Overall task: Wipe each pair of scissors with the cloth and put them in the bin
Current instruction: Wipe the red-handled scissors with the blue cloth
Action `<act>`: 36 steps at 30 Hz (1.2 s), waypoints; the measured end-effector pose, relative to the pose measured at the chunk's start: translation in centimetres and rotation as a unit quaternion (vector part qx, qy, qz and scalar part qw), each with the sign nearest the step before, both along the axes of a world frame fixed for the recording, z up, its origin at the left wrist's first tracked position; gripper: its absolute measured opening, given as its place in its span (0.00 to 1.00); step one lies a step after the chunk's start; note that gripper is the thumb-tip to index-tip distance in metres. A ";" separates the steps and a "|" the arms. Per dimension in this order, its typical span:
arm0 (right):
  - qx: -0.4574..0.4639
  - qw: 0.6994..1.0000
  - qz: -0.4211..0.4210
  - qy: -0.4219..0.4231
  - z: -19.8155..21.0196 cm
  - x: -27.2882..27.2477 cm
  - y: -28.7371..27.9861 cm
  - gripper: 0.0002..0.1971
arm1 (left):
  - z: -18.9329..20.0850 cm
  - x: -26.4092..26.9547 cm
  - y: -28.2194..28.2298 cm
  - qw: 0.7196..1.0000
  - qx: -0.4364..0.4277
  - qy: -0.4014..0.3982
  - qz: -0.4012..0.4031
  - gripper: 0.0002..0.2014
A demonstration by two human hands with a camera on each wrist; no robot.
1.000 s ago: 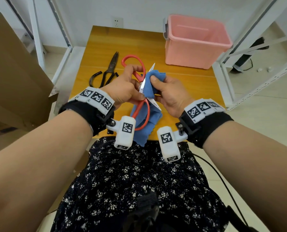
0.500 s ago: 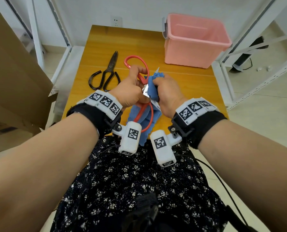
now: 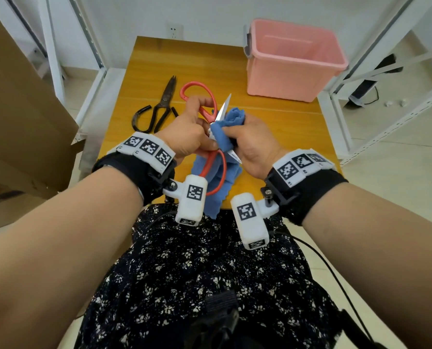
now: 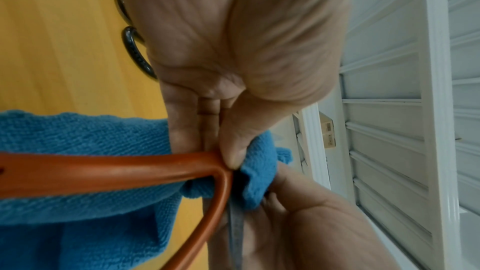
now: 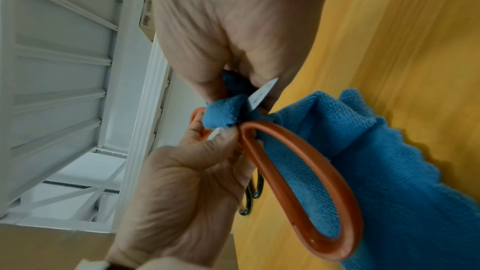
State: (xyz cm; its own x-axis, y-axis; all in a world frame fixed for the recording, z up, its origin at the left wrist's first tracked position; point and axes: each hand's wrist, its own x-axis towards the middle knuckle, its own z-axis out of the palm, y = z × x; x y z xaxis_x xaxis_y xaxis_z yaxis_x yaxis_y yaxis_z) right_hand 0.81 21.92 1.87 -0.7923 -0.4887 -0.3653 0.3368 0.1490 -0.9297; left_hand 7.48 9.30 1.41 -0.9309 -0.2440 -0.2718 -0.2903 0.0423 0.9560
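Observation:
Red-handled scissors (image 3: 207,107) are spread wide above the near part of the wooden table (image 3: 272,127). My left hand (image 3: 187,137) grips them at the pivot, thumb on a red handle (image 4: 109,167). My right hand (image 3: 252,144) pinches a blue cloth (image 3: 231,122) folded around one steel blade (image 5: 262,93); the other blade's tip (image 3: 225,107) sticks out past the cloth. The cloth's loose end (image 3: 215,182) hangs through the lower handle loop (image 5: 311,192). Black scissors (image 3: 159,107) lie on the table's left. The pink bin (image 3: 293,61) stands at the far right.
A cardboard box (image 3: 16,117) stands to the left of the table. White metal shelving frames (image 3: 376,79) flank both sides. The table's near edge meets my lap.
The cloth in my right hand slid down the blade toward the pivot, then back up, so the blade tip shows again. My left hand kept its hold on the scissors.

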 end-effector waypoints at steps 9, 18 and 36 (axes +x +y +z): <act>0.017 0.997 -0.055 0.058 -0.6 0.5 -0.1 0.05 | -0.5 0.3 -0.1 1.000 -0.001 0.010 -0.003 0.37; 0.041 0.995 -0.049 0.080 -0.7 -0.3 -0.3 0.11 | -0.2 0.3 -0.1 0.998 -0.036 0.001 -0.044 0.38; 0.117 0.969 0.037 0.216 -0.2 -0.7 0.4 0.15 | -0.2 0.7 -0.1 0.997 -0.018 -0.009 -0.071 0.37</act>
